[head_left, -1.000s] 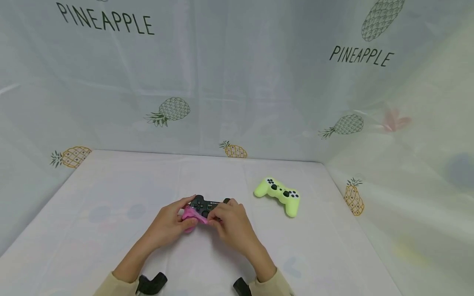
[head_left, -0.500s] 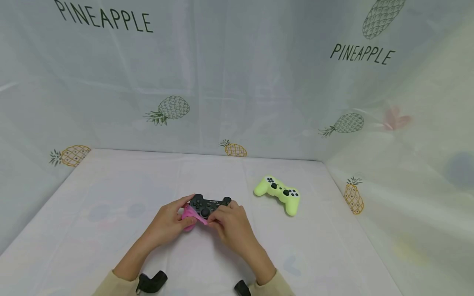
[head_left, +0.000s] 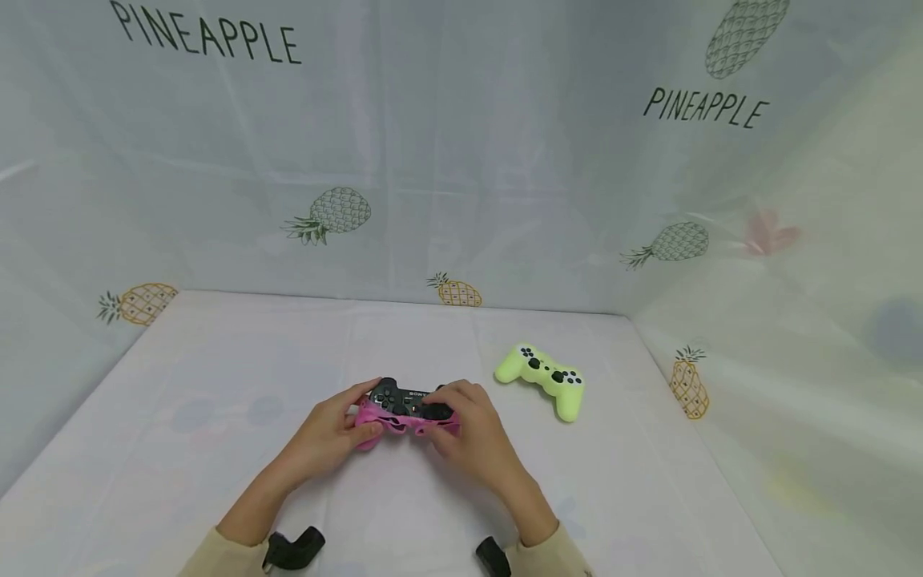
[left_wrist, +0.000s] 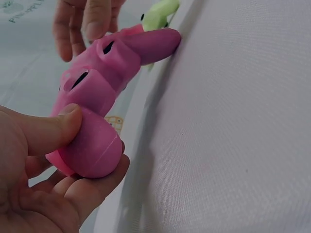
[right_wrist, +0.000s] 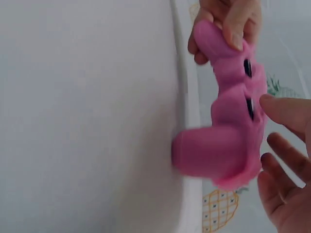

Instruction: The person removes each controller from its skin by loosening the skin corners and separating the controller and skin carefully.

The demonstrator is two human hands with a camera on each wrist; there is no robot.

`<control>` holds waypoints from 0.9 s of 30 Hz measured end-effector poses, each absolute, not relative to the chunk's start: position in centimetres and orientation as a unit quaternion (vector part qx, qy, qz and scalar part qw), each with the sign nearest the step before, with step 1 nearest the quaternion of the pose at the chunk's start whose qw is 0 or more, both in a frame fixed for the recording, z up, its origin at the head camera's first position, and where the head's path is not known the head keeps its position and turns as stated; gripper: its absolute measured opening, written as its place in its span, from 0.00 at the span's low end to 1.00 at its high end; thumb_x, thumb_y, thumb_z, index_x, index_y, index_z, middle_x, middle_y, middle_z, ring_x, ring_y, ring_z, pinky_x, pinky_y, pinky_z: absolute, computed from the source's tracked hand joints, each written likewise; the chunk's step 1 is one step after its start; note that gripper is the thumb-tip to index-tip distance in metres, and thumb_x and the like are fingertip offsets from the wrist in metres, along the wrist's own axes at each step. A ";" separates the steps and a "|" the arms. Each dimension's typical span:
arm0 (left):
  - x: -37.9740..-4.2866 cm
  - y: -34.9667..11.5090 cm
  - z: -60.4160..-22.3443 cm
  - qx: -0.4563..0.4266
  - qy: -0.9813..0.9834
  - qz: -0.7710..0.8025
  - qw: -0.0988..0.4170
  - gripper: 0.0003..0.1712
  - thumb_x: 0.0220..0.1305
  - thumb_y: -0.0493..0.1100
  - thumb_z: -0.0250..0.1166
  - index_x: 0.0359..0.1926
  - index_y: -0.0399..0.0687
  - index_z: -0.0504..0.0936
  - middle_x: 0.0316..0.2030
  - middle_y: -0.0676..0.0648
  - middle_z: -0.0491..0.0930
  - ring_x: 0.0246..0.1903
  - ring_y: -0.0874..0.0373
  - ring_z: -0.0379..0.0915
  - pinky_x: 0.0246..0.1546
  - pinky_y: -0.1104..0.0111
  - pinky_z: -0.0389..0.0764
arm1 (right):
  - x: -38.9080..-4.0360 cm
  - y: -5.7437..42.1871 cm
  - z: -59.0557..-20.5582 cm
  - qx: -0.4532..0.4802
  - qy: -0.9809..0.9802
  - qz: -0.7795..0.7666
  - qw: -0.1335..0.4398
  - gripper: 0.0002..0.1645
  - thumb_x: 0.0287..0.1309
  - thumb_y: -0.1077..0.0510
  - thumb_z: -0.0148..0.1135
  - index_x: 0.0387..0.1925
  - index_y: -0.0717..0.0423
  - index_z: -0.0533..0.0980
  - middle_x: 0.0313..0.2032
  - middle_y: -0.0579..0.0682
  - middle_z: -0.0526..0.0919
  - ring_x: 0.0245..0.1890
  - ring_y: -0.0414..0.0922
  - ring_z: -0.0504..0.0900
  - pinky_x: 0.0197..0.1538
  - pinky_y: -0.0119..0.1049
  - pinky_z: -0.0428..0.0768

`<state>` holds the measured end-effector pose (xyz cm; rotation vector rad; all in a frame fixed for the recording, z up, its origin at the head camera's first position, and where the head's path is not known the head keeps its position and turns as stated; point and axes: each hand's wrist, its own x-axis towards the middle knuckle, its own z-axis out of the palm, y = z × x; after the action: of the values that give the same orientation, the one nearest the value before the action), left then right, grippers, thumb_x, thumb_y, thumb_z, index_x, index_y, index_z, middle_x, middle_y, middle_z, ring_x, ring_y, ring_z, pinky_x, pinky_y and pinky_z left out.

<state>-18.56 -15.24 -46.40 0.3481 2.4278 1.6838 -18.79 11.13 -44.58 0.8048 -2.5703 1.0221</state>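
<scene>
A black game controller (head_left: 406, 400) sits partly inside a pink silicone cover (head_left: 376, 414), the cover running along its near edge and over both handles. My left hand (head_left: 328, 437) grips the left handle through the cover, thumb on the near side, fingers behind it in the left wrist view. My right hand (head_left: 476, 441) is at the controller's right end. Its thumb (right_wrist: 284, 110) comes right up to the cover's edge in the right wrist view, while the other fingers are spread and loosely bent beside it. The right handle of the cover points down toward the table.
A second game controller (head_left: 566, 397) in a yellow-green cover lies on the white table (head_left: 613, 481), to the right and farther back. Pineapple-printed sheeting (head_left: 505, 160) hangs behind and at the sides. Black devices (head_left: 296, 550) show at the wrists.
The pink cover, earlier stretched from the left handle toward my right fingers, now spans the controller's right side too. My right hand has shifted slightly right and loosened its pinch.
</scene>
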 end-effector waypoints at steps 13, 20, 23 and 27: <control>-18.6 -15.0 -46.2 0.073 0.814 0.569 0.093 0.43 0.71 0.40 0.72 0.81 0.52 0.64 0.60 0.39 0.80 0.50 0.56 0.86 0.47 0.69 0.81 | -19.4 14.2 -46.2 0.199 -0.856 0.470 -0.088 0.58 0.55 0.57 0.83 0.79 0.54 0.56 0.74 0.54 0.70 0.61 0.51 0.83 0.64 0.48 0.81; -18.4 -15.0 -45.6 0.028 0.832 0.550 0.065 0.41 0.74 0.45 0.70 0.82 0.56 0.63 0.68 0.37 0.73 0.59 0.49 0.84 0.67 0.49 0.75 | -19.9 13.2 -46.6 0.197 -0.849 0.491 -0.009 0.53 0.54 0.65 0.82 0.76 0.55 0.62 0.69 0.52 0.76 0.52 0.49 0.86 0.56 0.41 0.85; -18.3 -15.0 -45.3 0.019 0.834 0.549 0.055 0.41 0.75 0.48 0.68 0.82 0.56 0.62 0.71 0.36 0.71 0.59 0.48 0.84 0.70 0.44 0.71 | -20.0 12.9 -46.7 0.183 -0.844 0.503 0.020 0.49 0.53 0.67 0.81 0.74 0.53 0.67 0.65 0.52 0.80 0.49 0.48 0.87 0.53 0.38 0.86; -17.9 -15.0 -44.9 0.009 0.839 0.543 0.032 0.41 0.75 0.55 0.68 0.82 0.57 0.63 0.76 0.37 0.68 0.60 0.50 0.84 0.66 0.49 0.77 | -20.1 12.5 -46.6 0.159 -0.829 0.536 0.023 0.47 0.53 0.68 0.81 0.72 0.53 0.71 0.64 0.52 0.81 0.48 0.47 0.88 0.51 0.32 0.85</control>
<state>-17.87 -15.04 -44.94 0.0286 2.5849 1.6715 -20.05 12.53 -46.63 0.4916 -2.5658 1.6593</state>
